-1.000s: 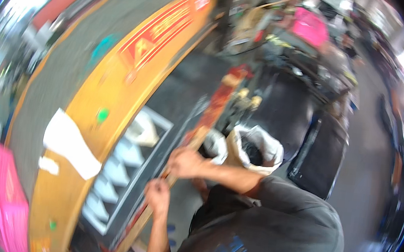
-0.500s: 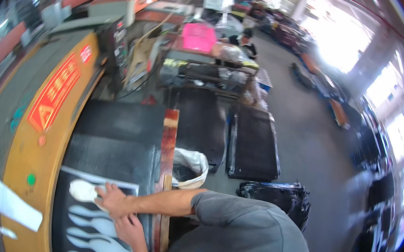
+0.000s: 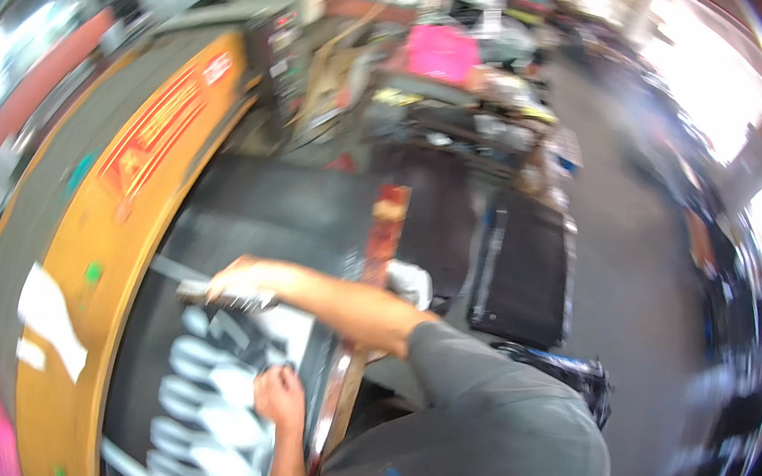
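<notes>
A blurred, narrow rigid piece with a pale edge, apparently a sole-shaped cutting die, is tilted on its edge over the work board. My right hand grips it from above, with the arm reaching across from the right. Dark blurred shapes lie just below it. Nearer me, my left hand has its fingers curled at the right edge of the pale forms; what they hold is hidden. Several pale sole-shaped forms run in rows on the dark board. Blur hides whether they are pieces or cutouts.
A yellow-orange press beam borders the board on the left. A worn wooden edge strip runs along its right side. Beyond stand a white sack, stacked black sheets and a pink bin on a cluttered table.
The view has swung, shifting the scene rightward. My right hand has gone from pressing a flat, cream sole-shaped thing to holding a tilted piece. My left hand is now farther from the right.
</notes>
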Demonstrator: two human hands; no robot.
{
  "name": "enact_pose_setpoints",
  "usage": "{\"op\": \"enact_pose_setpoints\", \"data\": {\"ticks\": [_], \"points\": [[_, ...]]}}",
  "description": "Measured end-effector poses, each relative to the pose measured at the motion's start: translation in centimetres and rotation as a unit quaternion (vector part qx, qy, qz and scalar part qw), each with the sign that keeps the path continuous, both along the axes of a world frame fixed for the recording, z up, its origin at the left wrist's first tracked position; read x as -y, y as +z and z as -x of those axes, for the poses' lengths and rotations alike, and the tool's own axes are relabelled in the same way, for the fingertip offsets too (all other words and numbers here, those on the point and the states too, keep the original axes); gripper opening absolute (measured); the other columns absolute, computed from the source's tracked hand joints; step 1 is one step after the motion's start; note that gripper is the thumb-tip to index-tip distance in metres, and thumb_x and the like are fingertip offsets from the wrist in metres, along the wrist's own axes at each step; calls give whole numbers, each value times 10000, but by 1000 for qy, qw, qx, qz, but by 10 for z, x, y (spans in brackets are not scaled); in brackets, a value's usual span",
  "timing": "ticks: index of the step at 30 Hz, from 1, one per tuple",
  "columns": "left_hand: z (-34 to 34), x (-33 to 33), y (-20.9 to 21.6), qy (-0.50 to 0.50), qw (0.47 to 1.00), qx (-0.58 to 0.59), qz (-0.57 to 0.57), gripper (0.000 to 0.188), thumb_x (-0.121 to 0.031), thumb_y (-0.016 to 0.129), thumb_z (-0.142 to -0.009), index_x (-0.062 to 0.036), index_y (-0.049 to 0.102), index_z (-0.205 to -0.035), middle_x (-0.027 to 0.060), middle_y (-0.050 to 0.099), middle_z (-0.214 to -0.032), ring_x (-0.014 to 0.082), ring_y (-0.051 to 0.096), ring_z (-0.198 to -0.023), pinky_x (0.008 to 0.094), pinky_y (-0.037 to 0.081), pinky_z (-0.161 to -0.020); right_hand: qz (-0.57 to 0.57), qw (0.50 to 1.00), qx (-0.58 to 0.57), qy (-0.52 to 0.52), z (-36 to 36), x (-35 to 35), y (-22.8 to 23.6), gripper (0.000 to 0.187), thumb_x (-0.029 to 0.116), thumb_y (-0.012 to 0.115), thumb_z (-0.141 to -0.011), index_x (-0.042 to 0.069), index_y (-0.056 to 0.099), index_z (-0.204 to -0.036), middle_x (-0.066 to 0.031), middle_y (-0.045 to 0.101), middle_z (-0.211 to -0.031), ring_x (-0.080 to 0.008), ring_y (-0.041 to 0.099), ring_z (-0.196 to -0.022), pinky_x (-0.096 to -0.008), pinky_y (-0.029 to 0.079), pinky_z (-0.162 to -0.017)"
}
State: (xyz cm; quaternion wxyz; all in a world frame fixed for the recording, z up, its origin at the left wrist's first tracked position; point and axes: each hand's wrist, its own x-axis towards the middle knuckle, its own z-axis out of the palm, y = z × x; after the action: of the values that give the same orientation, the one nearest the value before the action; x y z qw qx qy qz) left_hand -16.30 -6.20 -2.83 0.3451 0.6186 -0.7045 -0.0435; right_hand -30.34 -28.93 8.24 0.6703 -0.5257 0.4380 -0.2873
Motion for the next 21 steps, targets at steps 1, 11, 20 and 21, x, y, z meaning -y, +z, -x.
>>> {"op": "enact_pose_setpoints", "data": {"ticks": [1,11,20,21], "points": [[-6,2,0,11,999,-3,-43,143,-192,761,-892,-127,767,-1020,123,726,-911,382,677,-894,510,547,-805,-10,999,39,5,-4,1,-9,286,297,908,-791,115,871,-1008,-10,792,-900,-111,715,-814,-304,585,-704],[-33,40,42,145,689,-618,-351,569,-415,790,-1005,29,567,-1282,60,634,-1008,134,664,-691,263,566,-531,-94,992,84,-18,-14,15,-46,518,360,818,-786,44,828,-1198,-139,783,-1057,-202,725,-888,-336,583,-748],[-25,53,-5,125,985,-21,-117,259,-276,678,-1055,-29,668,-977,141,688,-817,376,694,-744,484,541,-672,17,1000,-17,1,-2,16,-18,557,324,839,-738,38,822,-1215,-160,791,-1126,-242,719,-1075,-329,556,-952],[-25,54,-12,125,986,0,-110,261,-288,625,-1057,-37,676,-1005,210,703,-903,474,672,-808,539,542,-720,45,997,-63,-14,5,16,-10,560,325,842,-720,29,824,-1195,-166,788,-1134,-252,724,-1066,-337,552,-955]]}}
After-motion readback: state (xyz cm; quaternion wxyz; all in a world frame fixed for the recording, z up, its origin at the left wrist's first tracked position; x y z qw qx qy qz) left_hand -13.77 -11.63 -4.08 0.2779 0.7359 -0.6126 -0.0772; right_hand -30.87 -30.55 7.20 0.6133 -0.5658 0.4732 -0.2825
